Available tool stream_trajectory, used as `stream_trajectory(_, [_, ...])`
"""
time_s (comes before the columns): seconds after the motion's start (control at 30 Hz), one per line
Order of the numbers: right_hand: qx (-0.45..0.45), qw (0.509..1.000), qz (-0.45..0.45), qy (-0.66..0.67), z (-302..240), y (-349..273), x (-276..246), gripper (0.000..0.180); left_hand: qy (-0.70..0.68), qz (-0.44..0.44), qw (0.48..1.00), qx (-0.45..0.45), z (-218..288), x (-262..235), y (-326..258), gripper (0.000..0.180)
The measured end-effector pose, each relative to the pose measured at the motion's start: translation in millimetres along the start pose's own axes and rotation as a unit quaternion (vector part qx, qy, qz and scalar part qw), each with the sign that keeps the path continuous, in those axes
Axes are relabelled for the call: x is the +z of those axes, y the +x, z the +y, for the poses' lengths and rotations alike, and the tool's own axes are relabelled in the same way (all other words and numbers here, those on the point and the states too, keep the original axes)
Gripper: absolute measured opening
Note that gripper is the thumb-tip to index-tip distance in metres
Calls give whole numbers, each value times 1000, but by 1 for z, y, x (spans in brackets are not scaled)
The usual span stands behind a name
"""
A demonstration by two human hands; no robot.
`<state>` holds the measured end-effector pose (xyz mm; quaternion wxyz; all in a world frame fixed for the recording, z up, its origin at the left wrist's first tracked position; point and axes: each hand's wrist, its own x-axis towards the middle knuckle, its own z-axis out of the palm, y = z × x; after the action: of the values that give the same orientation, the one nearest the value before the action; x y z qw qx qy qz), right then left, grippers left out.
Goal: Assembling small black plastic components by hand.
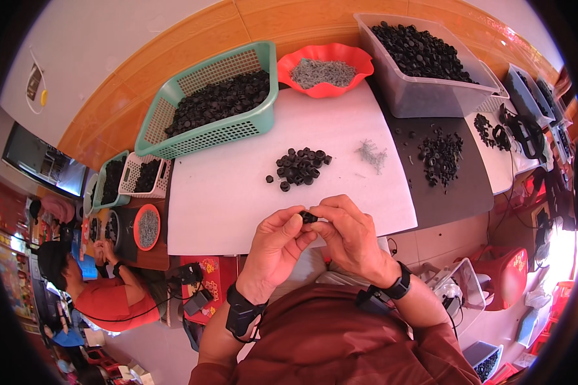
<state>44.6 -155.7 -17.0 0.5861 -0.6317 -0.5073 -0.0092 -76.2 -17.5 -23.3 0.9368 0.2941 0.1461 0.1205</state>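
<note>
My left hand [277,247] and my right hand [348,234] meet above the near edge of a white table top [237,186]. Together they pinch one small black round part [309,217] between the fingertips. Just beyond them on the white top lies a small heap of the same black parts [299,166]. To the right of that heap lies a little cluster of thin grey pins [371,154].
At the back stand a teal basket of black parts [215,102], a red bowl of grey pins [325,70] and a clear tub of black parts [424,58]. More black parts [440,157] lie on a dark mat. Another person [90,289] works at left.
</note>
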Motion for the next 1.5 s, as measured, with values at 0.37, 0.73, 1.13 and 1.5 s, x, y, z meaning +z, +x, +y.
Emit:
stream_trajectory(0.37, [4, 1000, 4, 1, 0, 0, 0, 27, -2, 5, 1000, 2, -1, -1, 1, 20])
stream_trajectory(0.73, [19, 1000, -5, 1, 0, -2, 1, 26, -4, 5, 1000, -1, -1, 0, 0, 20])
stream_trajectory(1.13, [31, 999, -2, 13, 0, -2, 2, 26, 3, 13, 1000, 3, -2, 1, 0, 20])
stream_trajectory(1.5, [29, 999, 23, 35, 0, 0, 4, 25, -9, 17, 1000, -1, -1, 4, 0, 21])
